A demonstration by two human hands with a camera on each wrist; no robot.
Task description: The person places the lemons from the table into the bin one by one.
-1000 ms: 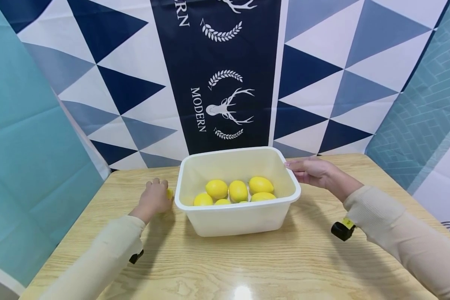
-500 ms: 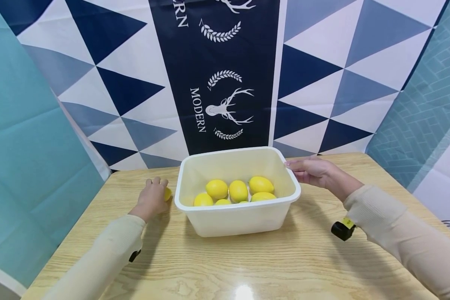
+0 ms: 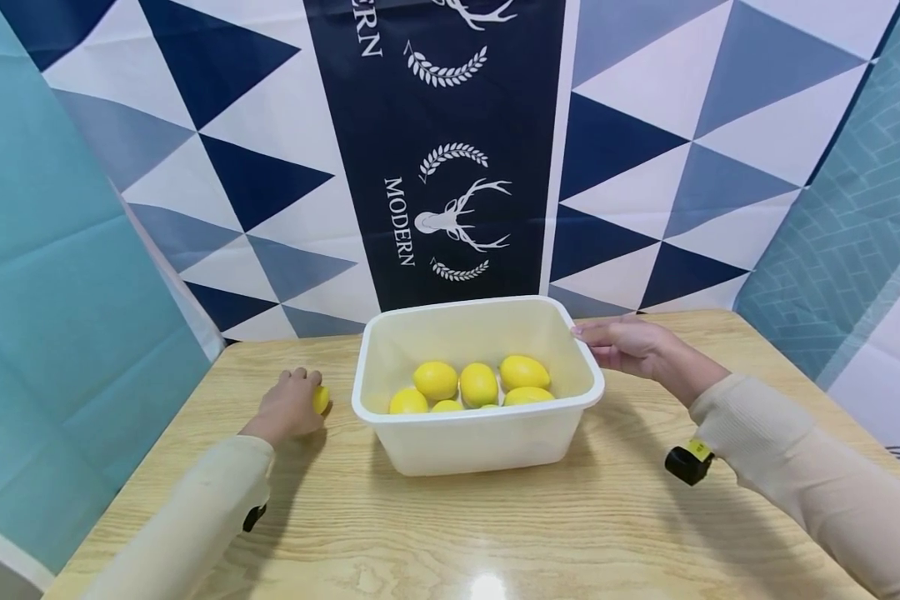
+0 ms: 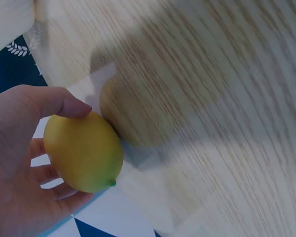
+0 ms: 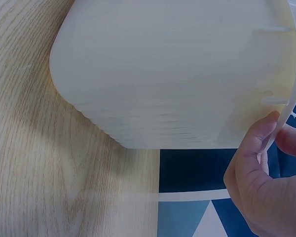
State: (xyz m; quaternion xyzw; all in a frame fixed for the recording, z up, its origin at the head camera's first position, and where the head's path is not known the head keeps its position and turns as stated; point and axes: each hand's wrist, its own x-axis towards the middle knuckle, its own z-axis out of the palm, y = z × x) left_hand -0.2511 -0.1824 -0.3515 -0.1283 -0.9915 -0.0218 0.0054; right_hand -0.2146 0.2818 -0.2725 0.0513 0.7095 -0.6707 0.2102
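Observation:
A yellow lemon (image 4: 84, 150) with a green tip lies in the grasp of my left hand (image 3: 288, 407), thumb on one side and fingers curled behind it. In the head view that hand is left of the white plastic bin (image 3: 480, 442), low over the table, and only part of the lemon (image 3: 321, 399) shows. My right hand (image 3: 630, 346) pinches the bin's right rim; the right wrist view shows thumb and fingers (image 5: 256, 133) on either side of the lip. Several lemons (image 3: 478, 385) lie inside the bin, some partly hidden by its front wall.
The bin stands on a light wood table (image 3: 420, 533). Behind the table hangs a cloth (image 3: 450, 167) with triangles and a deer print, close to the bin's back. Teal panels (image 3: 67, 292) flank the left and right sides.
My left hand has moved left, away from the bin, with the lemon in its grip. The right hand stays on the rim, and the bin has kept its place.

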